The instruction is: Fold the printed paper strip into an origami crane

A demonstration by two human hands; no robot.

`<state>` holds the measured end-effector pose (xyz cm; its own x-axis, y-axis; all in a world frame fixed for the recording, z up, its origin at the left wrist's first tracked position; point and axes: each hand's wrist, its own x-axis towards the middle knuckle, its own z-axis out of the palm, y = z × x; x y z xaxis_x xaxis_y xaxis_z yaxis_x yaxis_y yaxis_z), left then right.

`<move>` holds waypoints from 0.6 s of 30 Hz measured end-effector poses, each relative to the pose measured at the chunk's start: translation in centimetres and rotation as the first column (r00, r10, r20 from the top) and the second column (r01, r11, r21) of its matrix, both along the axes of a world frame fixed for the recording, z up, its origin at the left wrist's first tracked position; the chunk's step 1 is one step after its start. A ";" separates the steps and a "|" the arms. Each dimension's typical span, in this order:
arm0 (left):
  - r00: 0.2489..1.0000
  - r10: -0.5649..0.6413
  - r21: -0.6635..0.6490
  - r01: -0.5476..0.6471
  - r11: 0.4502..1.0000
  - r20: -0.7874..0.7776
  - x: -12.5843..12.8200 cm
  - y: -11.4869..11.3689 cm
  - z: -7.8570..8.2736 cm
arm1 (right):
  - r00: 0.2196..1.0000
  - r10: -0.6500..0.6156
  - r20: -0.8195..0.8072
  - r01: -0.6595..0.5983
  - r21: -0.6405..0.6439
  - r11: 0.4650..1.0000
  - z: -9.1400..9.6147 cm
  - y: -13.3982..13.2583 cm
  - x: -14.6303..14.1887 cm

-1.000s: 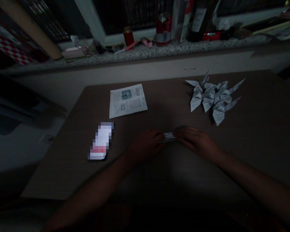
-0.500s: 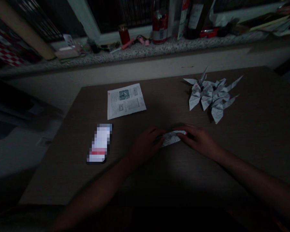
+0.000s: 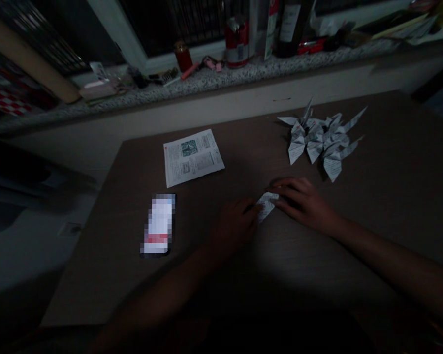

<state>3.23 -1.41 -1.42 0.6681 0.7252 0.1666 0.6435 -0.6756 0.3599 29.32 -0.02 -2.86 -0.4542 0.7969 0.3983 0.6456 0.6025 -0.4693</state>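
Observation:
Between my hands, on the dark table, is a small folded piece of printed paper [image 3: 267,204]. My left hand [image 3: 238,221] grips its left end, the fingers closed over the edge. At the right end, my right hand [image 3: 299,201] pinches the paper between thumb and fingers. Parts of the paper are hidden under the fingertips. Several folded paper cranes [image 3: 317,137] of printed paper stand bunched beyond my right hand. A flat printed sheet [image 3: 194,160] lies beyond my left hand.
A phone with a lit, blurred screen [image 3: 158,225] lies on the table [image 3: 107,255] left of my left arm. Behind the table runs a speckled stone sill [image 3: 206,78] bearing a red can [image 3: 237,44], a dark bottle [image 3: 288,29], a red jar [image 3: 183,58] and small clutter.
The folded paper has turned steeper and shows a shorter, more pointed shape between my hands. My left hand has shifted slightly right. The whole view has tilted a little.

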 end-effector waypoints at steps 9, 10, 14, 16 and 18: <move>0.992 0.073 -0.044 -0.068 0.997 0.106 -0.1 -0.2 -0.1 | 0.976 0.218 0.020 -0.218 0.002 0.976 -0.2 -1.0 -0.7; 0.992 0.060 -0.028 -0.058 0.998 0.109 -0.3 0.0 -0.2 | 0.979 0.201 0.026 -0.202 0.014 0.979 -0.3 -1.0 -0.7; 0.992 -0.012 0.000 0.012 1.000 0.123 -0.8 0.4 -0.6 | 0.976 0.215 0.026 -0.215 -0.001 0.977 -0.4 -0.8 -0.7; 0.993 -0.024 0.008 0.023 1.000 0.113 -0.9 0.5 -0.8 | 0.972 0.231 0.035 -0.231 -0.013 0.973 -0.3 -0.7 -0.6; 0.994 -0.029 0.015 0.028 0.999 0.105 -1.0 0.6 -1.0 | 0.970 0.235 0.068 -0.234 -0.015 0.972 -0.1 -0.7 -0.5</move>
<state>2.19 -0.85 -2.45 0.6667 0.7033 0.2467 0.5833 -0.6984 0.4147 28.81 -0.68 -2.97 -0.6546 0.6676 0.3547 0.5175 0.7377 -0.4336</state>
